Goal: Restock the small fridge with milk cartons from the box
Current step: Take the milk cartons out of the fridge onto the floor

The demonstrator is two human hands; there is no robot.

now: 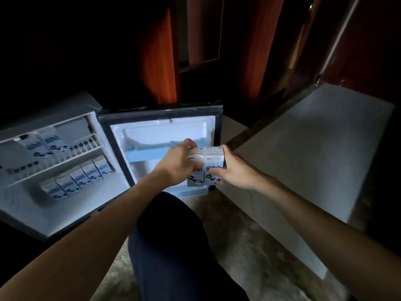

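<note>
Two white-and-blue milk cartons with a cow print are held side by side in front of the open fridge door (165, 127). My left hand (176, 162) grips the left carton (196, 168). My right hand (233, 168) grips the right carton (213, 165). The small fridge (65, 205) stands open at the left. A row of several cartons (77, 177) lies on its lower level, and two more cartons (46, 144) lie on the wire shelf (86, 146) above. No box can be made out.
A pale flat surface (321, 144) runs along the right. My knee in dark trousers (171, 235) is below the hands, over a speckled floor (238, 246). Dark wooden panels (158, 57) stand behind the fridge.
</note>
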